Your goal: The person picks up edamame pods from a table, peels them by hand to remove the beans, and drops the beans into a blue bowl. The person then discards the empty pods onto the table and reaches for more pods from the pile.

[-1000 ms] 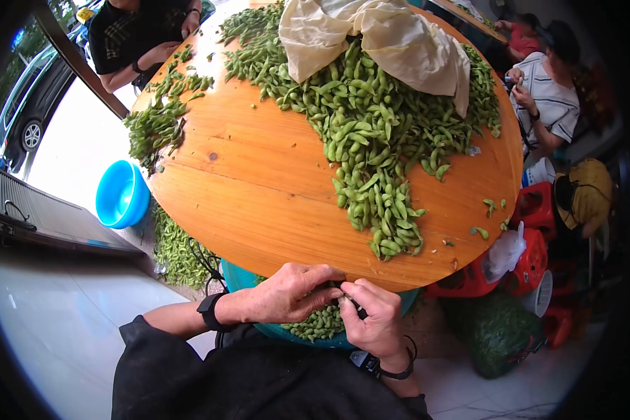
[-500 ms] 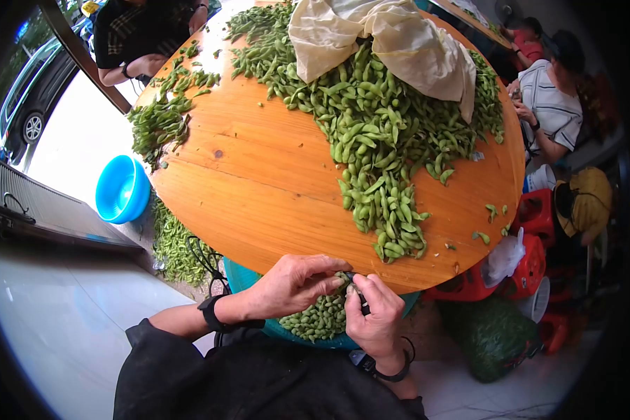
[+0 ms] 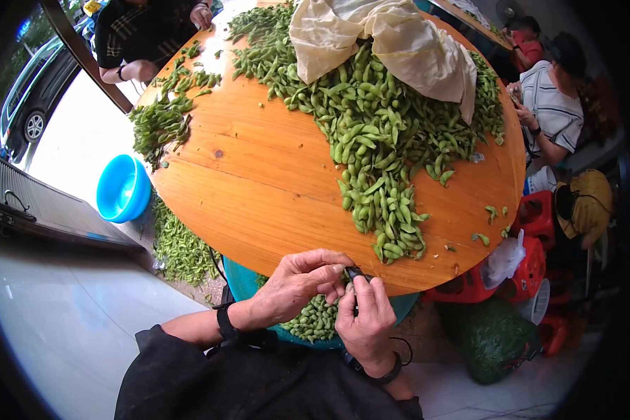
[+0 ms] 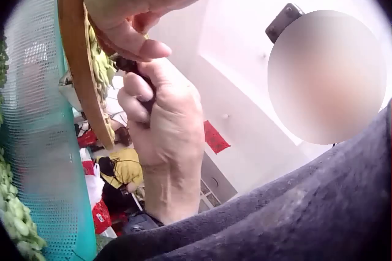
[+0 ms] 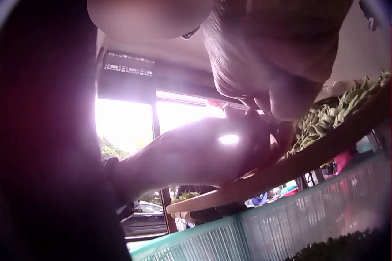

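Both hands meet just off the near edge of a round wooden table [image 3: 259,231]. My right hand [image 3: 366,322] grips a small dark tool [image 3: 354,271], its fingers curled round it; the left wrist view shows this right hand [image 4: 168,126] from below. My left hand [image 3: 294,287] has thumb and forefinger together at the tool's tip, pinching what looks like a small green pod, mostly hidden by the fingers. Below them a teal mesh basket [image 3: 238,276] holds green pods [image 3: 311,322]. A large heap of pods [image 3: 371,133] lies on the table.
Cream cloth [image 3: 420,49] covers part of the heap. Loose pods [image 3: 162,122] lie at the table's left; more pods [image 3: 178,245] are on the floor near a blue basin [image 3: 122,189]. Red stools [image 3: 532,266] and a green sack [image 3: 493,339] stand right. Other people sit around.
My right hand has shifted slightly left, and the dark tool shows more clearly between the hands. My left wrist has moved a little right. The person at the far left has moved their hands.
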